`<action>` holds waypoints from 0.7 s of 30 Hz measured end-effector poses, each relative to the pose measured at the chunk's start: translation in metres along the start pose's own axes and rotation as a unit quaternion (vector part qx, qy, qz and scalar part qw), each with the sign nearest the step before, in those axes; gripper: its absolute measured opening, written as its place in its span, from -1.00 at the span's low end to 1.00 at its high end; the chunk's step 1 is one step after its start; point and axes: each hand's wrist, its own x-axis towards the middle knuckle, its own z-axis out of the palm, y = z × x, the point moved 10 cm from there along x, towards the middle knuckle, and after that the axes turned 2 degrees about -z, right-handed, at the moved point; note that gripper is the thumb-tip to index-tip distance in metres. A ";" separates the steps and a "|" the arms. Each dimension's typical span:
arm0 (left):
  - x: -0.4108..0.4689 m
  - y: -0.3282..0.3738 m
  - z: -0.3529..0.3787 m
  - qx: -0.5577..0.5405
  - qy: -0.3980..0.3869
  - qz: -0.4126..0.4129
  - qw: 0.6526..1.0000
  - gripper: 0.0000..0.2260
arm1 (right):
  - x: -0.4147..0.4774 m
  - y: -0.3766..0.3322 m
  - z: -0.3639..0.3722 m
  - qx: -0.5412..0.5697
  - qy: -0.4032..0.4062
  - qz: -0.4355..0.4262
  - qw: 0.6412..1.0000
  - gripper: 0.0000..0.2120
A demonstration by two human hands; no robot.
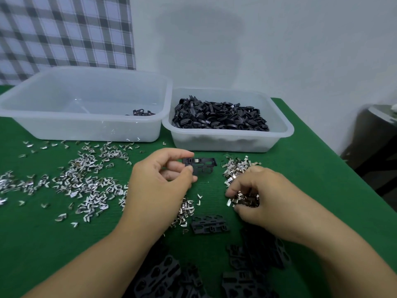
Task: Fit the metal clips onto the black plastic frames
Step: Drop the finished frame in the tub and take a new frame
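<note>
black plastic frame pinched at its left end between thumb and fingertips of the left hand, over the green table. right hand, fingers curled, grips a bunch of metal clips just right of the frame.

Single head-worn wide-angle view, facing forward and down, close over green table.

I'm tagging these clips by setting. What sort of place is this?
Probably a small hand-assembly workbench, perhaps in a home room: a green-covered table strewn with metal clips, a plastic tub heaped with black parts, and black plastic frames piled in front.
</note>
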 end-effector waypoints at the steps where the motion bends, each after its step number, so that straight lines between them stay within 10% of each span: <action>1: 0.000 0.000 0.000 0.003 0.000 0.001 1.000 -0.74 | 0.001 -0.001 0.000 -0.003 0.008 -0.005 1.000 -0.86; 21: 0.003 -0.004 -0.008 -0.014 0.035 0.000 0.999 -0.76 | 0.014 -0.005 -0.006 0.153 0.166 -0.039 0.973 -0.75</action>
